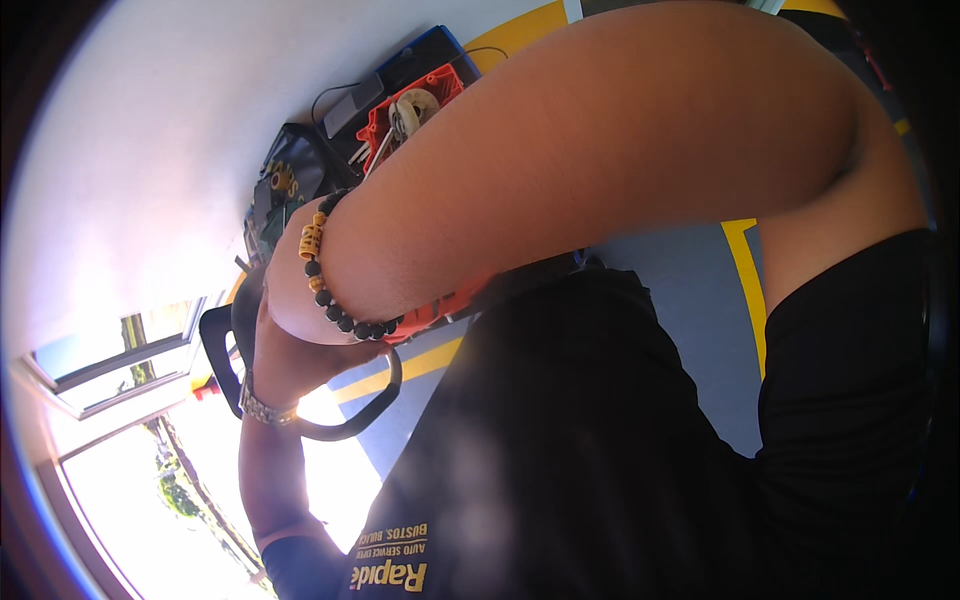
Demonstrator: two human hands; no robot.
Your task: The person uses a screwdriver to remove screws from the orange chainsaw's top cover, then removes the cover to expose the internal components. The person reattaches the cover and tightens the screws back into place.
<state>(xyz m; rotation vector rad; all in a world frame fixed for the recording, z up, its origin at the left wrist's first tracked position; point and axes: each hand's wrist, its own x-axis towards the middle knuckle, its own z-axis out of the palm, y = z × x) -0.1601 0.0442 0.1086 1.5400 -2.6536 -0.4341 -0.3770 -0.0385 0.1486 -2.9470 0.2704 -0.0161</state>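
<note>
My right forearm (540, 160), with a beaded bracelet (325, 270), stretches leftward across the view. Its end, my right hand (295, 270), has its fingers hidden. Just below, my left hand (290, 345), with a metal watch (265, 405) at the wrist, is at a black looped handle (370, 415); most of its fingers are hidden. Behind both hands are a dark bag (290, 160) and an orange container (440, 85) holding a pale round object (410, 110) and rods. Orange material (435, 310) also shows under my right forearm.
A blue-edged dark case (425, 45) with a cable sits at the top. The blue-grey floor (700, 330) has yellow stripes (745, 260). A white wall (120, 160) runs along the left, with a bright window (110, 340) and a large bright opening (130, 500) below it.
</note>
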